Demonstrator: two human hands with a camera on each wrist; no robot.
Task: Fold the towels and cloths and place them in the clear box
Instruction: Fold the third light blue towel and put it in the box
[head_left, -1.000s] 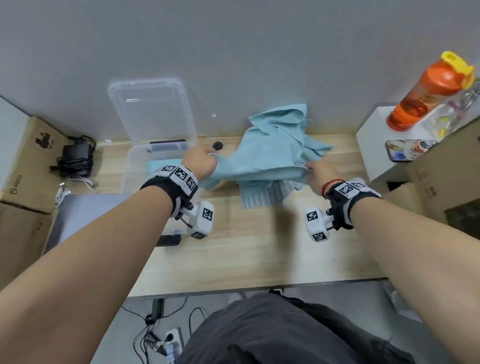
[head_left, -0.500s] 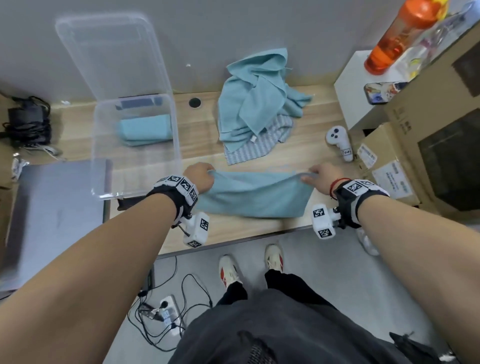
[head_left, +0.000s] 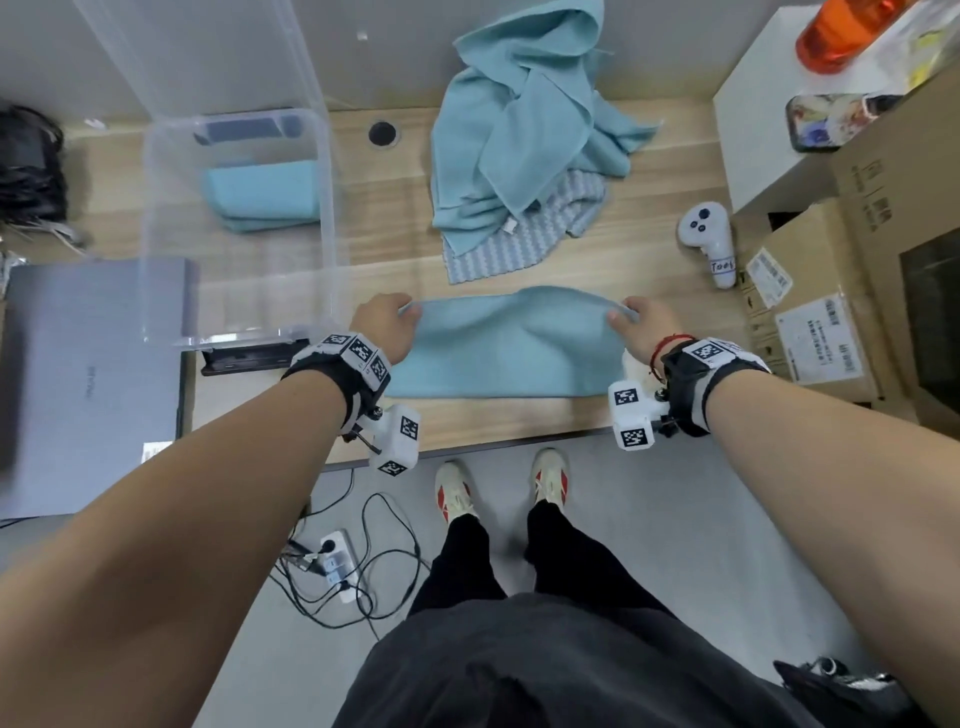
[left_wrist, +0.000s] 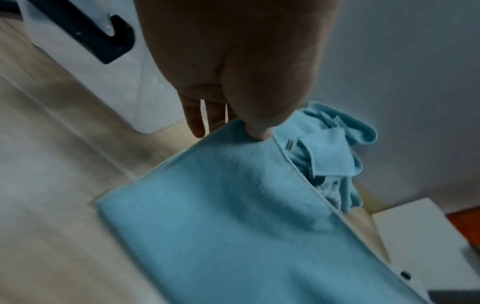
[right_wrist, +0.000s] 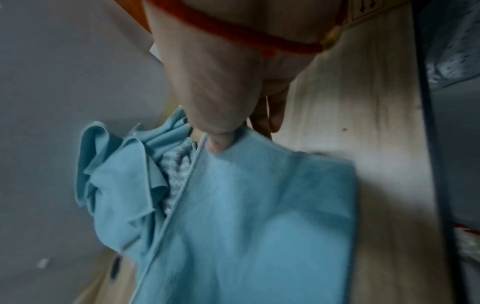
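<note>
A light blue towel (head_left: 506, 345) (left_wrist: 233, 216) (right_wrist: 259, 216) lies spread near the front edge of the wooden table (head_left: 395, 223). My left hand (head_left: 387, 325) (left_wrist: 257, 131) pinches its far left corner. My right hand (head_left: 636, 322) (right_wrist: 218, 144) pinches its far right corner. Behind it sits a crumpled heap of blue towels (head_left: 524, 135) (left_wrist: 335, 150) (right_wrist: 116, 174) on a striped cloth (head_left: 519, 239). The clear box (head_left: 327, 208) stands at the left with one folded blue towel (head_left: 262, 195) inside, its lid (head_left: 197, 57) leaning on the wall.
A closed laptop (head_left: 93, 374) lies at the left, a dark flat object (head_left: 249, 358) in front of the box. A white controller (head_left: 709, 244) and cardboard boxes (head_left: 831, 291) stand at the right, with an orange bottle (head_left: 841, 31) on a white stand.
Both hands pulled one blue towel out of the heap toward the table's front edge and laid it down flat. The camera view tilted downward.
</note>
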